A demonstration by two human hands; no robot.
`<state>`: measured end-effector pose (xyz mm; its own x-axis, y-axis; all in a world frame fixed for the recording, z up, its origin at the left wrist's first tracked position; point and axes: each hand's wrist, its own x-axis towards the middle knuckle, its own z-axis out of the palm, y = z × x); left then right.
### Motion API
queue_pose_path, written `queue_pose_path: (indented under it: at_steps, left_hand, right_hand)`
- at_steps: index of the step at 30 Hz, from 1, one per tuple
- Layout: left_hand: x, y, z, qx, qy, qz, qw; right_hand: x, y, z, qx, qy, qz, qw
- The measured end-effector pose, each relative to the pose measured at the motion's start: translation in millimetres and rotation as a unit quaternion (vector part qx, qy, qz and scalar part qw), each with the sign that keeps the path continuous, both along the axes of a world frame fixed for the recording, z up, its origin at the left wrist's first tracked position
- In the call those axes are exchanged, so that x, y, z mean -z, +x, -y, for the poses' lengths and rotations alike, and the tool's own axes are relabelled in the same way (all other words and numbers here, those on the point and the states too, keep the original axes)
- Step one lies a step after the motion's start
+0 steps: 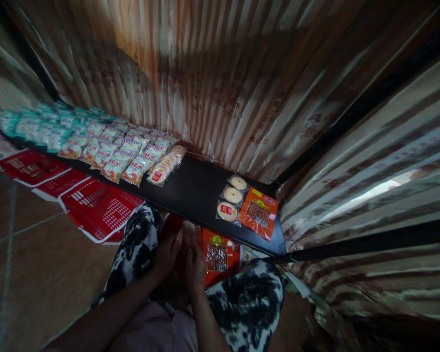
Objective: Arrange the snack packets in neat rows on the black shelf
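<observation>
Close together between my knees are my left hand (169, 251) and my right hand (195, 263), fingers closed around a small pale packet (188, 228). Only the packet's top shows, and what it contains is too dark to tell. Beneath my hands lies something red, mostly covered by them. An orange snack bag (217, 254) with a clear window showing brown sticks sits just right of my right hand, below the shelf edge.
A black shelf (194, 188) carries teal-and-white packets (55, 129), white-and-orange packets (113, 159), wrapped round crackers (162, 168), more crackers (232, 195) and another orange bag (259, 213). Red printed bags (99, 205) hang below its left front. Striped curtains (212, 88) enclose the back and right.
</observation>
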<state>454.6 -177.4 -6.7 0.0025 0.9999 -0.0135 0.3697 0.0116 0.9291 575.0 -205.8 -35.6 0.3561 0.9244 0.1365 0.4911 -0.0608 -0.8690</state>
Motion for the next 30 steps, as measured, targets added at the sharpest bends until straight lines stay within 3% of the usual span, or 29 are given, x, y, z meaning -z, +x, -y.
queue_pose_path:
  at_steps: [6,10,17,22,27,30]
  left_hand:
    - [11.6,-3,-7,-0.095,-0.070,0.151,0.981]
    - [16.2,-5,-13,-0.152,-0.121,0.200,0.960]
    - [18.8,-1,-15,-0.123,-0.170,0.224,0.952]
    - [19.6,1,-16,-0.140,-0.225,0.276,0.924]
    - [5.3,4,-12,-0.149,-0.272,0.343,0.887]
    - [-6.3,6,-9,-0.124,-0.269,0.361,0.884]
  right_hand:
    - [-0.7,0,1,-0.043,-0.037,-0.046,0.997]
    - [-4.1,0,1,-0.054,-0.048,-0.122,0.990]
    - [6.3,1,-3,0.001,-0.062,-0.215,0.975]
    - [12.3,0,-6,0.033,-0.079,-0.287,0.954]
    - [12.5,0,-7,0.042,-0.068,-0.313,0.946]
    - [10.4,2,-6,0.053,-0.053,-0.296,0.952]
